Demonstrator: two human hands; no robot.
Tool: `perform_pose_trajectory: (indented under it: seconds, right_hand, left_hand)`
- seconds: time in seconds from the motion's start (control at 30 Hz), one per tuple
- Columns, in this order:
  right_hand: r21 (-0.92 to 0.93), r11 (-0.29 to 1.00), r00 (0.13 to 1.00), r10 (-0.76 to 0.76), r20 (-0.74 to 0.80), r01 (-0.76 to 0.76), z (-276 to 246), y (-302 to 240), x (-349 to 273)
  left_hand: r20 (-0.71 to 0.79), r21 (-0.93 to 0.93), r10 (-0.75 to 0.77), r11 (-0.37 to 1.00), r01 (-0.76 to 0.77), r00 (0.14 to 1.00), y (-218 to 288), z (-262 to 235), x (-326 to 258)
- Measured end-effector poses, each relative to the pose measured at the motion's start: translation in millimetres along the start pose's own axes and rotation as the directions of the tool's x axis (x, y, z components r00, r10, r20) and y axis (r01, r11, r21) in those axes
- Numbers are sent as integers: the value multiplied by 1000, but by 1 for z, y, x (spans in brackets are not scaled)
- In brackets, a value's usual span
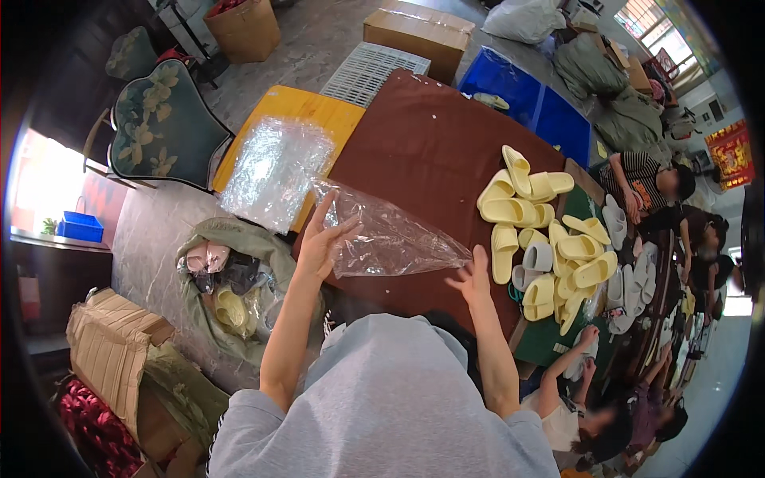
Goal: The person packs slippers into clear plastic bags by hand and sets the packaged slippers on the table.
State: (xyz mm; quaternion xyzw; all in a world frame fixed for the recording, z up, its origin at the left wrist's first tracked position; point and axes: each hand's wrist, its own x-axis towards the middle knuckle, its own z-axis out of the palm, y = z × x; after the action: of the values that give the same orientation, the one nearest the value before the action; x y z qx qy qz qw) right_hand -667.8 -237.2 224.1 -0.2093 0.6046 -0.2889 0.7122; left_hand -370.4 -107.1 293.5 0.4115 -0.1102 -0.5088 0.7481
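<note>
A clear plastic bag (390,239) stretches between my two hands above the brown-covered table. Its wider end is at my left hand (320,243), whose fingers are spread along the film while holding it. The bag narrows toward my right hand (473,280), which grips the gathered corner near the fingertips, the other fingers pointing left. The bag looks flat, with nothing visible inside. To the left of the bag, a stack of clear plastic bags (275,171) lies on a yellow wooden board (348,119). Several pale yellow slippers (510,211) are heaped to the right of my right hand.
Grey slippers (538,256) lie among the yellow ones. Blue bins (510,84) stand beyond the table (422,127). A green sack (283,235) with slippers and a torn cardboard box (107,334) are at left, near a floral chair (163,119). People sit along the right side.
</note>
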Motion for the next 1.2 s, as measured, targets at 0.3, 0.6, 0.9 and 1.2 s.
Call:
perform_pose_trajectory:
  seconds: [0.3,0.6,0.9,1.2]
  right_hand:
    - [243,939,836,77,543,-245,26,28,65]
    - [-340,751,728,-261,634,566,222,-23,41]
    - [-181,860,724,-267,636,476,398,-68,49]
    - [-649,747,928,128,351,143,227,49,71]
  left_hand:
    - [-27,286,-80,955,84,996,47,-59,-19]
    - [-45,498,309,831,-247,950,108,-177,-4]
    - [-303,309,505,855,-418,808,166,-268,75]
    - [-527,277,312,942,-187,790,67,-371,166]
